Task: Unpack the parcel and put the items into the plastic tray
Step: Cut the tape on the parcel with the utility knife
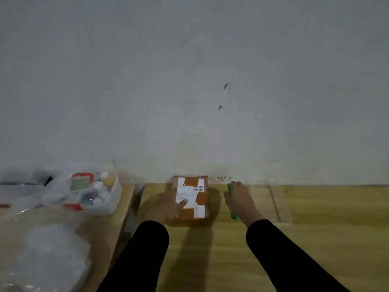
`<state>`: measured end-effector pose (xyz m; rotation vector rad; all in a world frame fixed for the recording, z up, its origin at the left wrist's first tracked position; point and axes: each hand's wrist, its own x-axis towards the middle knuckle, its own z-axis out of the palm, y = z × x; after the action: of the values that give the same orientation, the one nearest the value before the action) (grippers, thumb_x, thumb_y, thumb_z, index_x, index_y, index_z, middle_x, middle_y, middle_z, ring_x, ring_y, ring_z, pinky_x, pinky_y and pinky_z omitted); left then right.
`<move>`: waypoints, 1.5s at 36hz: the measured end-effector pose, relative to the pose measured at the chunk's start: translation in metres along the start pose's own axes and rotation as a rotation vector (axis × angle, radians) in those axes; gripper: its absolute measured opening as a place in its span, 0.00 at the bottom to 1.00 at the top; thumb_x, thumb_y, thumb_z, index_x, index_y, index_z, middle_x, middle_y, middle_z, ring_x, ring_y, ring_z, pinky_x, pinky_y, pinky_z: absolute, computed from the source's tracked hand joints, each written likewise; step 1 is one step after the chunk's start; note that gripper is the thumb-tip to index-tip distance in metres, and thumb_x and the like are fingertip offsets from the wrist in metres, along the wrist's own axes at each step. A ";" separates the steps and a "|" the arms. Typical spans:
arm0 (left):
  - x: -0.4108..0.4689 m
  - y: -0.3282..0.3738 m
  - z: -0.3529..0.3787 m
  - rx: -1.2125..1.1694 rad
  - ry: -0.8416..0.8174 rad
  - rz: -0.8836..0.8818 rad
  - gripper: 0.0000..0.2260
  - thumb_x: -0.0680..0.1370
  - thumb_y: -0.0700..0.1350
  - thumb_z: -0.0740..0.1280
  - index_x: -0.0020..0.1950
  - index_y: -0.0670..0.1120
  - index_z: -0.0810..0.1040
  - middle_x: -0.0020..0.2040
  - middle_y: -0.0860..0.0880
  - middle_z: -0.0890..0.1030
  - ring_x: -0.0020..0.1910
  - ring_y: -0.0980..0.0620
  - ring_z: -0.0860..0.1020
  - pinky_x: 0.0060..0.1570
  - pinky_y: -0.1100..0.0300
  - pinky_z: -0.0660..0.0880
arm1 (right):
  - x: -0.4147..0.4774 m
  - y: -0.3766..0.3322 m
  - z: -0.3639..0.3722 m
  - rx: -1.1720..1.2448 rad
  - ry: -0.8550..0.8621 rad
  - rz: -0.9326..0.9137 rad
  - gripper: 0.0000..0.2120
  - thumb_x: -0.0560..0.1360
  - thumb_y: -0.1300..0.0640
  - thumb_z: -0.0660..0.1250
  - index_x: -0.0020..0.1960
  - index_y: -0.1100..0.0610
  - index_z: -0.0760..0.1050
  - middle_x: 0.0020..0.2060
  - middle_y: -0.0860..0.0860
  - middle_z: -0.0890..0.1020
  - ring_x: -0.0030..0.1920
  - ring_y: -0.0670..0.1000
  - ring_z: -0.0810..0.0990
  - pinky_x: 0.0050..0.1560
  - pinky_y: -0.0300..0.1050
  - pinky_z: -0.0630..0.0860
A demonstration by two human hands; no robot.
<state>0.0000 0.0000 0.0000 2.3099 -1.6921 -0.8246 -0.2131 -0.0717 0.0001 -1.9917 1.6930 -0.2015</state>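
Note:
A brown cardboard parcel with a white shipping label and brown tape lies flat on the wooden table near the wall. My left hand rests on the parcel's left side, thumb lying across the label. My right hand is closed around a green tool, probably a box cutter, just right of the parcel. A clear plastic tray stands right of my right hand, hard to make out against the wood.
On a separate table to the left stands a white bin filled with small bottles and a red-rimmed item. Crumpled clear plastic bags lie in front of it. A gap separates the two tables. The wall rises directly behind.

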 end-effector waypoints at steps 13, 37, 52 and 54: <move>0.026 -0.026 0.055 -0.201 0.025 -0.025 0.32 0.78 0.59 0.57 0.77 0.53 0.45 0.75 0.48 0.60 0.70 0.46 0.65 0.63 0.50 0.72 | 0.032 0.033 0.079 -0.001 0.086 0.299 0.20 0.77 0.62 0.58 0.67 0.65 0.61 0.64 0.61 0.69 0.63 0.59 0.69 0.64 0.50 0.68; 0.031 -0.025 0.061 -0.422 -0.009 -0.070 0.34 0.79 0.56 0.60 0.76 0.58 0.40 0.73 0.48 0.64 0.68 0.47 0.70 0.57 0.54 0.74 | 0.015 -0.017 0.070 0.434 0.323 0.152 0.19 0.77 0.59 0.62 0.66 0.61 0.70 0.57 0.58 0.74 0.50 0.48 0.71 0.49 0.38 0.72; 0.038 -0.036 0.060 -0.489 -0.061 -0.013 0.33 0.77 0.59 0.60 0.73 0.64 0.41 0.74 0.49 0.64 0.67 0.46 0.69 0.63 0.44 0.72 | 0.018 -0.056 0.083 0.341 0.196 0.033 0.19 0.76 0.58 0.65 0.65 0.63 0.71 0.57 0.57 0.72 0.49 0.48 0.70 0.51 0.34 0.70; 0.038 -0.040 0.059 -0.519 -0.069 0.005 0.33 0.77 0.57 0.60 0.74 0.64 0.42 0.74 0.51 0.64 0.68 0.47 0.69 0.62 0.45 0.73 | 0.018 -0.051 0.084 0.376 0.243 0.033 0.17 0.77 0.58 0.63 0.64 0.62 0.73 0.56 0.57 0.72 0.54 0.52 0.73 0.54 0.39 0.74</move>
<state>0.0104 -0.0104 -0.0799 1.9381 -1.3033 -1.1868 -0.1289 -0.0606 -0.0518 -1.7105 1.6815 -0.7191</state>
